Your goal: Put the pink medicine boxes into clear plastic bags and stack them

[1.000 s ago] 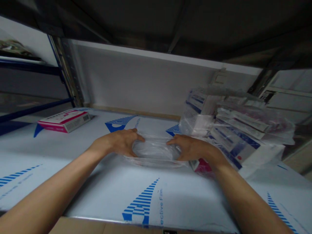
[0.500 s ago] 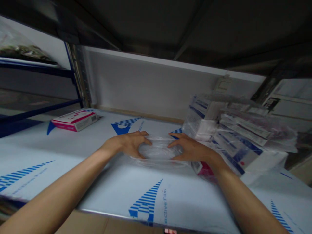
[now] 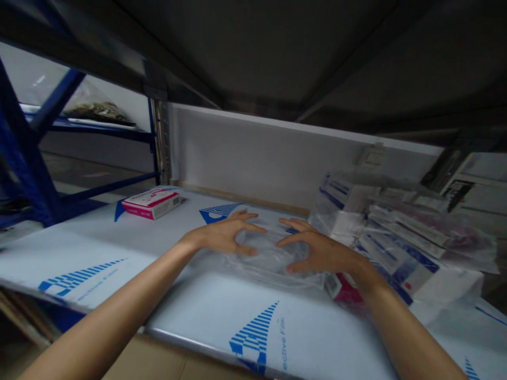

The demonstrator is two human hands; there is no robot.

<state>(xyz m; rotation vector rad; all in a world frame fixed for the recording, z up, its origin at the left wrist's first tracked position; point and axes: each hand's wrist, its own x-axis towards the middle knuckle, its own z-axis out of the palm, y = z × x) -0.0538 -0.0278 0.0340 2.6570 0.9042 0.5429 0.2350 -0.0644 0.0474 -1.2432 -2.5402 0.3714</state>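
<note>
Left hand (image 3: 224, 235) and right hand (image 3: 327, 252), fingers spread wide and neither visibly gripping, frame the clear plastic bag (image 3: 269, 252) on the shelf (image 3: 194, 303) at frame centre, where light, even touch suits limp film best.

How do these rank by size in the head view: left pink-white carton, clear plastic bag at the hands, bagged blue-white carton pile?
Bagged blue-white carton pile
Clear plastic bag
Pink-white carton

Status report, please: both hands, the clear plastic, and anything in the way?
Left hand, right hand: open, fingers spread. Clear plastic: on shelf, between hands. Bagged boxes close beside right hand.
</note>
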